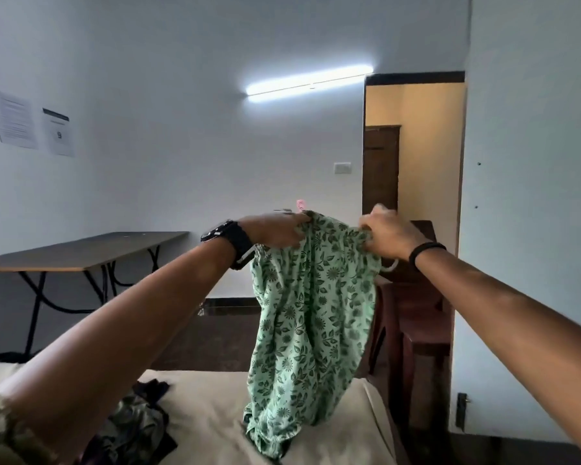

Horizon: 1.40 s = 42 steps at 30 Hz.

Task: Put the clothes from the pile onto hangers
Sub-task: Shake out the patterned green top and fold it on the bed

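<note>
Fingers of both hands pinch the green floral garment by its top edge, hem touching the bed.

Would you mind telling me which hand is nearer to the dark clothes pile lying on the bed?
Left. The left hand grips the green floral garment above and right of the pile; the right hand grips it farther right.

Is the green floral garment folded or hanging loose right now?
Hanging loose. Left hand and right hand grip the green floral garment at its top edge; its hem rests on the bed.
</note>
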Each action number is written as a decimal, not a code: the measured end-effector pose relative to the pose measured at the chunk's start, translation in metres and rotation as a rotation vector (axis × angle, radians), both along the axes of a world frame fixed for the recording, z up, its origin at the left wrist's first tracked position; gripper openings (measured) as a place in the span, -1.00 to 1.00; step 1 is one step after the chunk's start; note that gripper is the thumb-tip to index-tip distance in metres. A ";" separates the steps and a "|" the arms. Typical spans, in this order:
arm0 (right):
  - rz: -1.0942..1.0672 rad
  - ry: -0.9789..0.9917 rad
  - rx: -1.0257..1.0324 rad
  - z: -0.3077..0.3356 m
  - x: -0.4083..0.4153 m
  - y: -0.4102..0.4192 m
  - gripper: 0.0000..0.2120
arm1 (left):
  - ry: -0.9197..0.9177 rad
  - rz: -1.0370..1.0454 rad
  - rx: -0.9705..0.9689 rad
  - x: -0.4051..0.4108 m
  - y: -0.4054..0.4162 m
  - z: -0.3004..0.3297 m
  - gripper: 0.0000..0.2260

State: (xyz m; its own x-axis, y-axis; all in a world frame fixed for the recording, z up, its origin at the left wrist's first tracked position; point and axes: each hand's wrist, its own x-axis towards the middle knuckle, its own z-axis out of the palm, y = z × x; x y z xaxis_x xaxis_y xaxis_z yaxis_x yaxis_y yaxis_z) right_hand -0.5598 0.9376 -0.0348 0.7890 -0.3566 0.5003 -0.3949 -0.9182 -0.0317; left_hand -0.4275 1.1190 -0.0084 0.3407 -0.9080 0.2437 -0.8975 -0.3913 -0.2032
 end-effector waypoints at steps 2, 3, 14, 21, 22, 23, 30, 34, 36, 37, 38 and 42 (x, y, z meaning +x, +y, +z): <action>0.031 -0.131 -0.023 0.008 -0.002 -0.004 -0.77 | -0.025 -0.085 -0.064 -0.006 0.003 0.005 -0.64; 0.064 -0.177 -0.001 0.012 -0.002 -0.004 -0.74 | -0.031 -0.108 -0.090 -0.008 0.005 0.008 -0.64; 0.252 -0.077 0.007 0.030 -0.033 0.004 -0.64 | 0.157 0.006 -0.041 -0.019 0.026 0.016 -0.54; 0.032 0.025 -0.008 0.060 -0.031 0.019 -0.65 | 0.428 0.070 0.083 -0.037 0.001 0.039 -0.30; 0.029 0.046 0.001 0.068 -0.033 0.021 -0.65 | 0.466 0.086 0.137 -0.043 0.005 0.050 -0.27; 0.036 0.068 0.024 0.076 -0.036 0.021 -0.65 | 0.482 0.085 0.183 -0.048 0.010 0.062 -0.28; 0.291 -0.137 0.236 0.169 -0.087 0.003 -0.51 | 0.573 -0.144 -0.071 -0.045 0.055 0.168 -0.66; 0.562 -0.534 0.396 0.231 -0.097 0.009 -0.44 | 0.426 -0.292 -0.289 -0.048 0.066 0.233 -0.67; 0.654 -0.725 0.418 0.257 -0.097 0.018 -0.44 | 0.538 -0.388 -0.399 -0.056 0.072 0.257 -0.68; 0.693 -0.792 0.432 0.266 -0.098 0.022 -0.46 | 0.630 -0.442 -0.425 -0.057 0.077 0.266 -0.69; 0.723 -0.824 0.445 0.272 -0.098 0.024 -0.49 | 0.715 -0.501 -0.430 -0.058 0.082 0.271 -0.65; 0.599 -0.531 0.312 0.274 -0.092 0.017 -0.67 | 0.681 -0.428 -0.388 -0.040 0.085 0.274 -0.57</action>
State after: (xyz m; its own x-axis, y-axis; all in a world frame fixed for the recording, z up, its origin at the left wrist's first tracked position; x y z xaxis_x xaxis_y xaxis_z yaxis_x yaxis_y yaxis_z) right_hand -0.6520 0.9546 0.2391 0.5777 -0.1376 0.8046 0.2922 -0.8855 -0.3612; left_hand -0.4675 1.2041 0.2658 0.1749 -0.8862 0.4291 -0.8600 0.0747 0.5048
